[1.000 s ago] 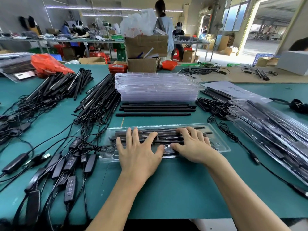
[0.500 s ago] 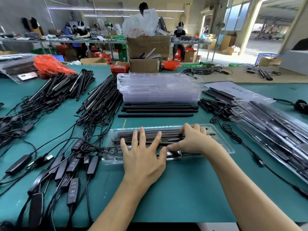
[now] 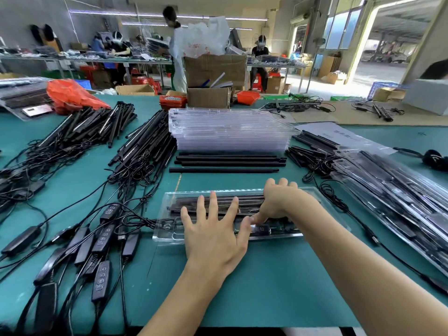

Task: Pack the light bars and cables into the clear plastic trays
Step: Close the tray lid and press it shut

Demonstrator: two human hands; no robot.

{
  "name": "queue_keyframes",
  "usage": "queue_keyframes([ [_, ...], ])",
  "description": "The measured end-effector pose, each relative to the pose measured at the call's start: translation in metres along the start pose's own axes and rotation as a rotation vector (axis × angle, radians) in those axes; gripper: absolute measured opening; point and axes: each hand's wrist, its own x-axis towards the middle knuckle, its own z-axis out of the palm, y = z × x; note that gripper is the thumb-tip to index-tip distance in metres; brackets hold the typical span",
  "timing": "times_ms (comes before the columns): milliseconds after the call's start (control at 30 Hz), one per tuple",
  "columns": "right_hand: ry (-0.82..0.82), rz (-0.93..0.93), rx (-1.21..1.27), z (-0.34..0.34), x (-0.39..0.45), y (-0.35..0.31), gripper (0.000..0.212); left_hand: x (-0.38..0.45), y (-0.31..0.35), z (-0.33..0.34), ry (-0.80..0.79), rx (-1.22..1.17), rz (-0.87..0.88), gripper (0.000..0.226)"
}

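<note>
The clear tray (image 3: 167,236) lay near the front edge of the green table (image 3: 266,282), straight ahead of the person, with black light bars (image 3: 218,204) seated along its length and a cable controller (image 3: 261,230) in its near channel. The left hand (image 3: 213,236) lay flat on the tray's left half, fingers straight and spread, pressing down and grasping nothing. The right hand (image 3: 278,202) was over the tray's right half with its fingers curled over the bars; the thumb pointed down to the near channel, by the controller. Whether those fingers actually gripped a bar could not be told. Just beyond the tray, loose bars (image 3: 228,163) lay side by side, and behind them stood a stack of empty trays (image 3: 230,132). To the left spread piles of bars with tangled cables (image 3: 135,154) and a row of inline controllers (image 3: 101,241). To the right, filled trays (image 3: 392,190) lay overlapping, with a cable (image 3: 363,226) trailing beside them. An orange bag (image 3: 70,95) sat at the far left, cardboard boxes (image 3: 213,78) at the table's far edge, and people (image 3: 174,44) worked at benches behind.
</note>
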Motion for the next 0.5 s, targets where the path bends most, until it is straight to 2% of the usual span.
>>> queue_keyframes([
  [167,-0.006,-0.01,-0.085,0.003,0.003,-0.005,0.113,-0.001,0.0,-0.001,0.006,0.004,0.0,0.075],
  [267,0.006,-0.046,-0.102,0.005,0.006,-0.008,0.103,-0.001,0.0,-0.003,0.01,0.012,0.007,0.084],
  [400,-0.029,-0.046,-0.118,0.0,0.005,-0.012,0.096,-0.001,0.001,-0.005,0.004,-0.005,0.024,0.082],
  [500,-0.017,-0.064,-0.091,0.006,0.004,-0.013,0.086,-0.001,0.002,-0.004,-0.019,0.011,0.046,0.089],
])
